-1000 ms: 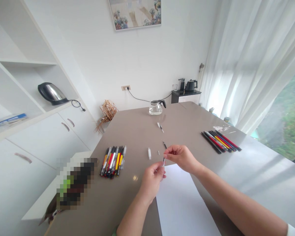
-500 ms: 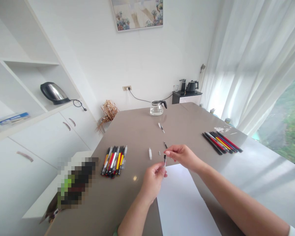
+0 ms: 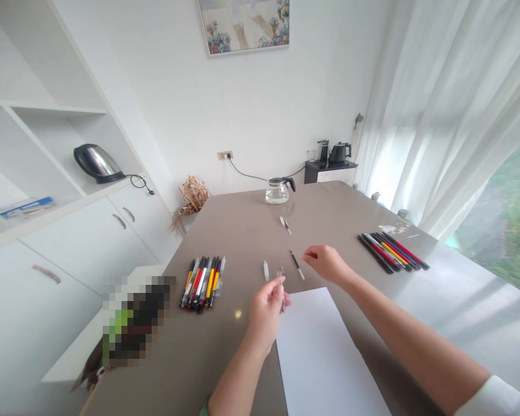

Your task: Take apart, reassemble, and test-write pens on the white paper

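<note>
My left hand (image 3: 266, 309) is closed on a thin clear pen barrel (image 3: 281, 292), held upright just above the brown table (image 3: 225, 231). My right hand (image 3: 327, 263) hovers farther back with its fingers curled together; what they hold, if anything, is too small to name. A dark pen refill (image 3: 296, 263) lies on the table between the hands. Next to it lie a white cap (image 3: 266, 270) and a tiny part (image 3: 281, 270). A white sheet of paper (image 3: 325, 352) lies under my forearms.
A bundle of several coloured pens (image 3: 201, 283) lies at the left, another row of pens (image 3: 392, 250) at the right. A loose pen piece (image 3: 285, 224) and a glass pot (image 3: 278, 190) sit farther back. White cabinets with a kettle (image 3: 96, 163) stand left, curtains right.
My hands have drawn apart: the right hand moved back and right, and the dark refill now lies on the table. The left hand keeps the clear barrel.
</note>
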### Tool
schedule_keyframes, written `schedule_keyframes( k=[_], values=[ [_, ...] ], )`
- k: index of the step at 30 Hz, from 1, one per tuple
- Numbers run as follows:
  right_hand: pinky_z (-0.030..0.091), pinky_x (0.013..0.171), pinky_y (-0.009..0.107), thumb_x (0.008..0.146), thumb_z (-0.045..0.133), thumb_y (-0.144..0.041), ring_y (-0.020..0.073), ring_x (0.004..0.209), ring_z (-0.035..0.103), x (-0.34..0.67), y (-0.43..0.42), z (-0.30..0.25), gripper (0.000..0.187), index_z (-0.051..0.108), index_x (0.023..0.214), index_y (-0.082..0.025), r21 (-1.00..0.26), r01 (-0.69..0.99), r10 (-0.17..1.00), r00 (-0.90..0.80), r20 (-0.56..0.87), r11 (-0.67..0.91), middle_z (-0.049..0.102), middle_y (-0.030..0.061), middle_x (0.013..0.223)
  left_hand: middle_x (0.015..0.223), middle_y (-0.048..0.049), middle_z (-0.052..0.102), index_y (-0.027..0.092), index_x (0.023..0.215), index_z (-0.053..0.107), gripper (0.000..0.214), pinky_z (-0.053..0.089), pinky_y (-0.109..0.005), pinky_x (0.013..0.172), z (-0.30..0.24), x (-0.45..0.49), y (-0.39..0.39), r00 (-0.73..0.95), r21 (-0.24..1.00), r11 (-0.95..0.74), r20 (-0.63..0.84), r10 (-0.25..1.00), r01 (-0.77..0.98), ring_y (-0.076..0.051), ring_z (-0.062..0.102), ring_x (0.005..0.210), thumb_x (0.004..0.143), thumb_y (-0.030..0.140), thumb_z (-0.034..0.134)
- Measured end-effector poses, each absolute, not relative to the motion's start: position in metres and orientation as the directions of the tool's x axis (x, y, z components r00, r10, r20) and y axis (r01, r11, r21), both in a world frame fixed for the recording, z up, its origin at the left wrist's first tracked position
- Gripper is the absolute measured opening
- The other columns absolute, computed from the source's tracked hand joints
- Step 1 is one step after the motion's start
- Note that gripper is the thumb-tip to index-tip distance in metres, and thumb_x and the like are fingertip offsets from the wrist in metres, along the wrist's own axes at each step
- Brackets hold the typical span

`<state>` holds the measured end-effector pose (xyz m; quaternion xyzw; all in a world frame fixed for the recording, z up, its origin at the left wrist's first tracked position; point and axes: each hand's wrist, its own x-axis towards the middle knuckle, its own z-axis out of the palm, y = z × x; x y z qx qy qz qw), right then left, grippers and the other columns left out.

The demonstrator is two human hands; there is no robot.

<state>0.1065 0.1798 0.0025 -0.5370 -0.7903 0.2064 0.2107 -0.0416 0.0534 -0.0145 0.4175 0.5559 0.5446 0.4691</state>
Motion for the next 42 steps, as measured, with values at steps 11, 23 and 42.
schedule_keyframes(
  k=[11,23,42],
  values=[
    [0.038,0.059,0.029,0.066,0.048,-0.015,0.0221,0.073,0.057,0.091,0.193,-0.028,0.014,0.062,0.068,-0.015,-0.315,0.912,0.958,-0.287,-0.026,0.264,0.063,0.0130,0.076,0.073,-0.0041,0.055,0.015,0.106,0.053,0.047,0.043,-0.027,0.062,-0.013,-0.046,0.054,-0.244,0.971,0.057,-0.114,0.963,-0.231,-0.015,0.057,0.066,0.072,0.047,0.051],
    [0.039,0.050,0.022,0.074,0.047,-0.035,0.0099,0.051,0.048,0.121,0.178,0.025,0.032,0.059,0.096,-0.016,-0.889,0.382,0.916,-0.390,0.093,0.253,0.057,0.0015,0.064,0.070,-0.0043,0.057,0.014,0.104,0.055,0.047,0.042,-0.026,0.060,-0.011,-0.044,0.054,-0.201,0.985,0.076,-0.107,0.974,-0.157,-0.014,0.056,0.064,0.071,0.046,0.053],
    [0.040,0.051,0.022,0.084,0.033,-0.036,0.0096,0.054,0.048,0.115,0.141,0.057,0.032,0.056,0.099,-0.020,-0.739,0.345,0.777,-0.507,0.372,0.579,0.056,0.0027,0.071,0.083,-0.0074,0.062,0.016,0.107,0.055,0.039,0.042,-0.028,0.073,-0.024,-0.042,0.055,-0.148,0.985,-0.061,0.086,0.985,0.163,-0.016,0.056,0.074,0.077,0.038,0.048]
  ],
)
